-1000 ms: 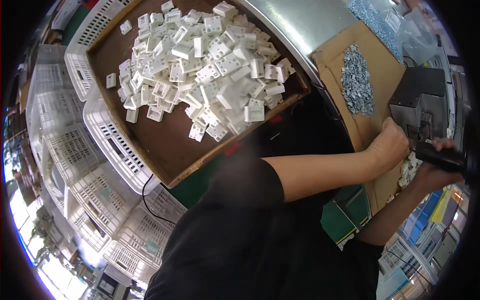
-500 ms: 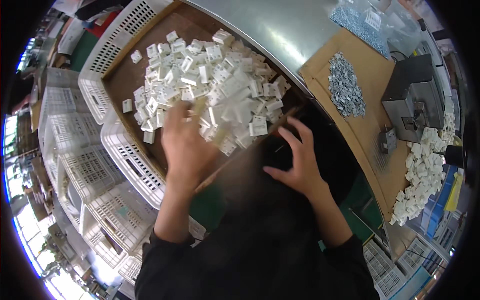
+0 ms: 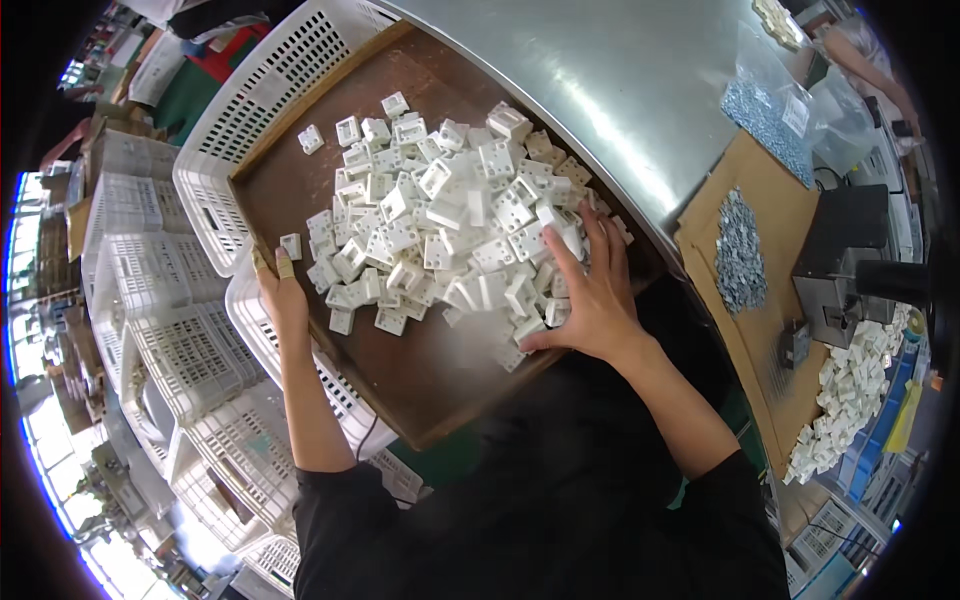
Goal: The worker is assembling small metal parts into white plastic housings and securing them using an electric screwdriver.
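A brown wooden tray (image 3: 400,385) holds a heap of small white plastic housings (image 3: 400,232) with holes and recesses. My left hand (image 3: 285,295), with yellowish coverings on its fingertips, grips the tray's left rim; part of its grip is hidden. Over the right side of the heap, my right hand (image 3: 600,300) is spread open. Its fingertips and thumb rest against the housings at that edge, without a clear grasp on any one piece. A few housings lie loose on the tray floor, left of the heap.
White perforated baskets (image 3: 215,190) stand under and left of the tray. A metal tabletop (image 3: 560,80) lies beyond. At right, cardboard (image 3: 770,210) bears small metal pieces (image 3: 738,255), next to a grey machine (image 3: 840,240) and more white parts (image 3: 850,390). A bag of metal pieces (image 3: 765,125) lies farther back.
My left hand has gone from over the heap to the tray's left rim. My right hand has moved from beside the tray onto the heap's right edge. The whole view has shifted.
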